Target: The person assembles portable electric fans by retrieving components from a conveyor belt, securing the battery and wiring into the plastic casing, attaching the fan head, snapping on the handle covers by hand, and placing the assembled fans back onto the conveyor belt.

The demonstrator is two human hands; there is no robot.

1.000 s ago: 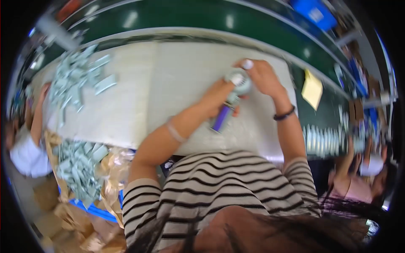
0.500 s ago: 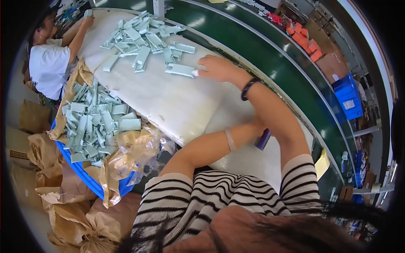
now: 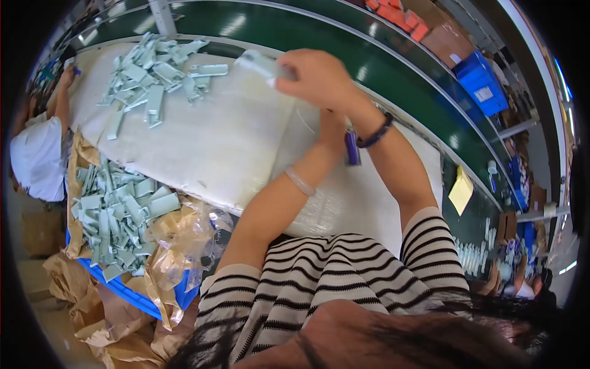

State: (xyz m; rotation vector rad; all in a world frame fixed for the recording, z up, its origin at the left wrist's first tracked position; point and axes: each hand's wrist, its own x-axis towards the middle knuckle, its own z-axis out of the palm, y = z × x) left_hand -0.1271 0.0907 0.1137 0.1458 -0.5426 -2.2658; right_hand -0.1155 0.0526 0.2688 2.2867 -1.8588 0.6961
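One pale green flat plastic strip (image 3: 261, 63) sticks out left of the right hand (image 3: 319, 77), clamped in its fingers; the left hand (image 3: 332, 126), just nearer, grips a purple tool (image 3: 351, 147).

A flat, pale grey-green plastic strip (image 3: 261, 63) is gripped at one end, its free end sticking out to the left above the white table, blurred and slightly tilted. A purple cylindrical tool (image 3: 351, 147) stands nearly upright on the white surface, its upper part hidden.
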